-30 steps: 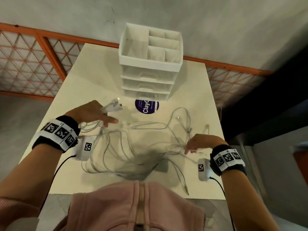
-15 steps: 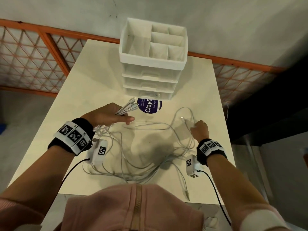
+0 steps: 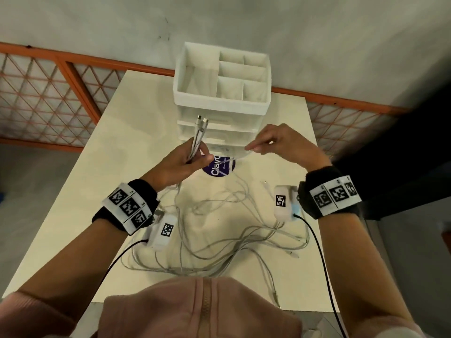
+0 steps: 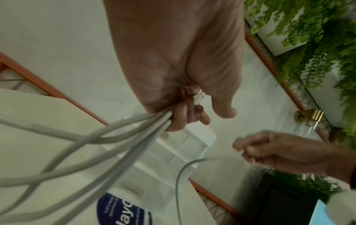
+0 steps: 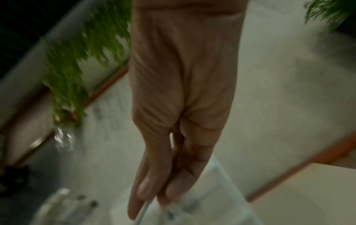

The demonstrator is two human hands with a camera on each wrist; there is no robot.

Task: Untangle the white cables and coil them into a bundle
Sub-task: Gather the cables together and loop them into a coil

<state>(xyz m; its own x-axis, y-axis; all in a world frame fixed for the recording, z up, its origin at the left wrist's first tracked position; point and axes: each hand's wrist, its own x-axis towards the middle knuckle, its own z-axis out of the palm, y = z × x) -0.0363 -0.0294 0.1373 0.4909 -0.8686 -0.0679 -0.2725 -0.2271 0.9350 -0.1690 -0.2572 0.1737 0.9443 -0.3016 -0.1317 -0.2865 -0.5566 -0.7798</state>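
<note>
Dim, flat indoor light with a greenish cast; soft shadows fall on the table [image 3: 80,181] beneath the raised arms. The head view is fairly sharp but bends outward at its edges. Both wrist views are murky, the right one heavily smeared by motion blur.

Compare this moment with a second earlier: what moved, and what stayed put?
The right hand left the table, rose and now pinches one cable end, carrying it toward the left hand. The left hand lifted its gripped cable ends upright. The drawer organizer and sticker stayed.
</note>
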